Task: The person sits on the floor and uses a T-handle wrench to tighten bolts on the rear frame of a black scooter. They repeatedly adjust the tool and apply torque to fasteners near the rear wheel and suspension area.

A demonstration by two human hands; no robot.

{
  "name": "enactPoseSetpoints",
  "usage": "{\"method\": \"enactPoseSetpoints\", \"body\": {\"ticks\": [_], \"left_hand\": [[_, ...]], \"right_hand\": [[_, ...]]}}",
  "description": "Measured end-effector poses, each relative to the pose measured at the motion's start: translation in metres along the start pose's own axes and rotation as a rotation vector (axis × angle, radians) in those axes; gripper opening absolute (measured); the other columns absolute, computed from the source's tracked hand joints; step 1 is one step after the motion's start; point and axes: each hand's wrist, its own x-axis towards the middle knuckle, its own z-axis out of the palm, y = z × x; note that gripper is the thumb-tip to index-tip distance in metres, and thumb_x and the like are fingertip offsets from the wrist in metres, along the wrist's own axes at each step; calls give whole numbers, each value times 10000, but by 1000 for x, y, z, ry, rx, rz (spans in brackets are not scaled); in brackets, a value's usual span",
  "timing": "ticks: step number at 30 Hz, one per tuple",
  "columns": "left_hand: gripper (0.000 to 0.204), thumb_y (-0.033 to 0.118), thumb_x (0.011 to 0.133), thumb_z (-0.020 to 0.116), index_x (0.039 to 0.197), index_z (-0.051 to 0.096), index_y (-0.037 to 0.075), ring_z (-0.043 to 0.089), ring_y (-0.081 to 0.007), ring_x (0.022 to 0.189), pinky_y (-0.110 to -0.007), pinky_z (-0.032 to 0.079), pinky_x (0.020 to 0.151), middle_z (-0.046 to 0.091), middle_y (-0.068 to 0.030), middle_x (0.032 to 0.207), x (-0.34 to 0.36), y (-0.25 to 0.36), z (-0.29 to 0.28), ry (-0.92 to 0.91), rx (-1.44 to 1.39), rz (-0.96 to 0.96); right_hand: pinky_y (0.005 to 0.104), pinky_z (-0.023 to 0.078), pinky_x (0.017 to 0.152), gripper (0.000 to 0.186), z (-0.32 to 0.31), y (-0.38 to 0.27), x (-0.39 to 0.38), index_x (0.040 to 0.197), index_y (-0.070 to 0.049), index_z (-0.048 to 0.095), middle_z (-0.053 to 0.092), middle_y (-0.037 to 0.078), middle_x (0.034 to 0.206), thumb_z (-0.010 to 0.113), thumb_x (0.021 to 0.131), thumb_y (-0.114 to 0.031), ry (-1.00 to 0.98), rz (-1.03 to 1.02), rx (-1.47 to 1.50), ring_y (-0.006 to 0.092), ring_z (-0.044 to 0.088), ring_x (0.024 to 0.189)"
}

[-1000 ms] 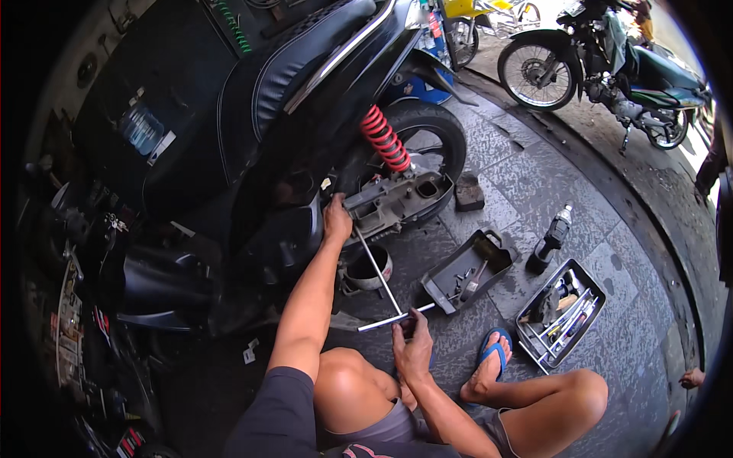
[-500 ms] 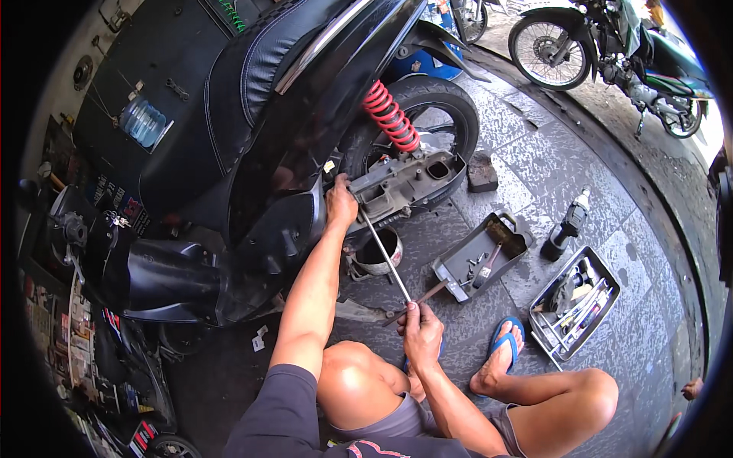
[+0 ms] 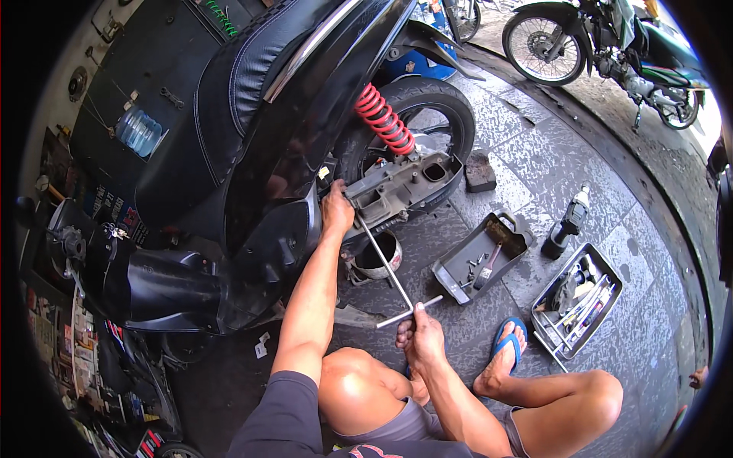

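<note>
A T-handle wrench (image 3: 388, 264) slants from the scooter's engine casing (image 3: 401, 187) toward me, its crossbar nearest my right hand (image 3: 424, 340). That hand is closed at the bar, thumb against the junction and fingers curled beneath. My left hand (image 3: 337, 211) is closed round the wrench's far end at the front of the casing, hiding the tip. Above the casing are a red coil spring (image 3: 385, 120) and the rear wheel (image 3: 460, 126). The black scooter (image 3: 263, 160) fills the left side.
Under the casing stands a round pot (image 3: 377, 263). To its right are a grey tray (image 3: 458, 269) with a brush and small parts, a cordless drill (image 3: 566, 225), a tool tray (image 3: 566, 351) and a dark block (image 3: 480, 172). Another motorcycle (image 3: 611, 57) is parked beyond the floor's edge.
The wrench's crossbar has turned and now shows on both sides of the shaft. My right hand has shifted slightly lower and loosened its wrap. My left hand stays at the casing.
</note>
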Motion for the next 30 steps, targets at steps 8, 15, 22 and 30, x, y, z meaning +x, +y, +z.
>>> {"method": "enactPoseSetpoints", "body": {"ticks": [8,15,22,30], "left_hand": [[555,-44,827,527,1377,488,19,648,-426,1106,-491,503,981,695,-201,1201,0,2,-1,-18,-46,-30],[556,-49,825,529,1377,477,-16,643,-431,1107,-499,500,974,693,-214,1199,-2,1,-2,-8,-32,2],[465,-13,869,521,1333,519,-45,656,-423,1088,-489,516,973,699,-193,1198,-2,4,-5,-7,16,11],[412,-13,883,523,1291,555,-54,671,-420,1066,-486,534,943,705,-220,1162,-2,4,-4,25,-5,23]], "right_hand": [[329,543,675,330,4,11,-20,1221,29,608,683,121,812,679,916,-75,213,-903,-1018,199,684,729],[420,462,869,281,5,5,-12,1209,-45,677,757,137,947,624,984,-205,225,-674,-1021,276,733,891],[335,488,657,221,0,7,-5,1137,12,684,701,85,746,618,998,-146,211,-746,-1040,166,671,674],[256,485,502,294,8,0,-4,1079,59,660,634,52,668,552,1057,-213,161,-508,-722,103,593,555]]}}
